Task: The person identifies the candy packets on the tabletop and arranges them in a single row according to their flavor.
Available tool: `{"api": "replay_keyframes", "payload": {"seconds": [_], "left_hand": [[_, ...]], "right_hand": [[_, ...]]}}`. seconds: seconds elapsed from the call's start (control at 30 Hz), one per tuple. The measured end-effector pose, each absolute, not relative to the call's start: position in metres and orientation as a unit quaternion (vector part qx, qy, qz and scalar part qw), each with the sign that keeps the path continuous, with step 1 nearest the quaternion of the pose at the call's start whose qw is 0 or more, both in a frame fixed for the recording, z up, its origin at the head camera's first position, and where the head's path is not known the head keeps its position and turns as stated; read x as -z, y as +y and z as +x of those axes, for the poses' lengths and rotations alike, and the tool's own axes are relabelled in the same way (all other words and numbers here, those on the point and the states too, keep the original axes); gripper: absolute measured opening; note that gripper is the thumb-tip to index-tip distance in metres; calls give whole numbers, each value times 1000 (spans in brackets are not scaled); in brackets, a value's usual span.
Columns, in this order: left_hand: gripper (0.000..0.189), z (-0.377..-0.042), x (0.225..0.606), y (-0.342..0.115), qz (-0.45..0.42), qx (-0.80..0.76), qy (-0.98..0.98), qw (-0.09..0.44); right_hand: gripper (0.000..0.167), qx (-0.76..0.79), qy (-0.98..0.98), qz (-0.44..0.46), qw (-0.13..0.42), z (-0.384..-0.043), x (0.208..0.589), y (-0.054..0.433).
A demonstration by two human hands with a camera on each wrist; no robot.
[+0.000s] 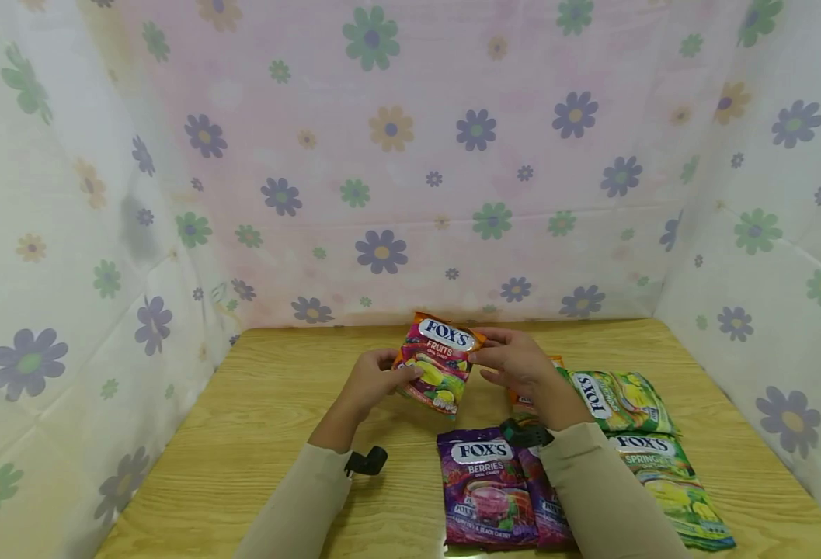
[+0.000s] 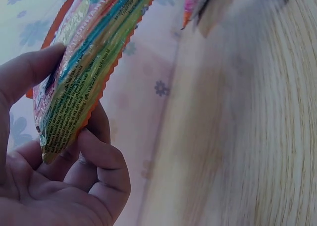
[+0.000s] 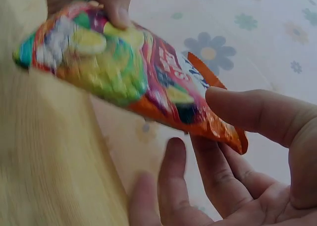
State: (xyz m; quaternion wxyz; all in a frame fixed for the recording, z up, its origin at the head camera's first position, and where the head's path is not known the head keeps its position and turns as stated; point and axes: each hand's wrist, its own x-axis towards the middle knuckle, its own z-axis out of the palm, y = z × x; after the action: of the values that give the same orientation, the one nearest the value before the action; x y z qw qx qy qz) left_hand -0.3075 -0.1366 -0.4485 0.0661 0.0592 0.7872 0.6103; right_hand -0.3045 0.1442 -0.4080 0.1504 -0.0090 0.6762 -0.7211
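A bag of Fox's Fruits candy (image 1: 438, 361), magenta and orange, is held up above the table, its printed front towards the head camera. My left hand (image 1: 375, 380) grips its left edge, thumb on the front and fingers behind. At the upper right corner, my right hand (image 1: 515, 361) pinches the bag between thumb and fingers. The right wrist view shows that thumb on the orange edge of the candy bag (image 3: 114, 62), with other fingers spread below it. In the left wrist view the back of the candy bag (image 2: 84, 77) carries small print.
Two purple Fox's Berries bags (image 1: 487, 489) lie at the front, one partly under the right forearm. Right of them are two green Fox's bags (image 1: 620, 400). An orange bag (image 1: 522, 404) is partly hidden behind the right wrist. Flowered cloth (image 1: 410, 194) walls the wooden table (image 1: 256, 435).
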Motion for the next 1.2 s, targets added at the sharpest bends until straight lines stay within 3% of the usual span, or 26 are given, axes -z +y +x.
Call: {"api": "replay_keyframes", "payload": {"seconds": [0.13,0.4,0.83,1.2], "left_hand": [[49,-305,445,-137,47,-630,773,60],[48,-301,439,-143,54,-648,757,66],[42,-294,435,-162,63,-683,723,79],[44,-294,435,-174,50,-674,734,73]], "right_hand": [[74,758,632,-16,160,-302,405,137],[79,774,621,-4,125,-299,397,124],[54,791,606,-31,84,-296,406,104],[58,767,638,-34,60,-298,415,92]]}}
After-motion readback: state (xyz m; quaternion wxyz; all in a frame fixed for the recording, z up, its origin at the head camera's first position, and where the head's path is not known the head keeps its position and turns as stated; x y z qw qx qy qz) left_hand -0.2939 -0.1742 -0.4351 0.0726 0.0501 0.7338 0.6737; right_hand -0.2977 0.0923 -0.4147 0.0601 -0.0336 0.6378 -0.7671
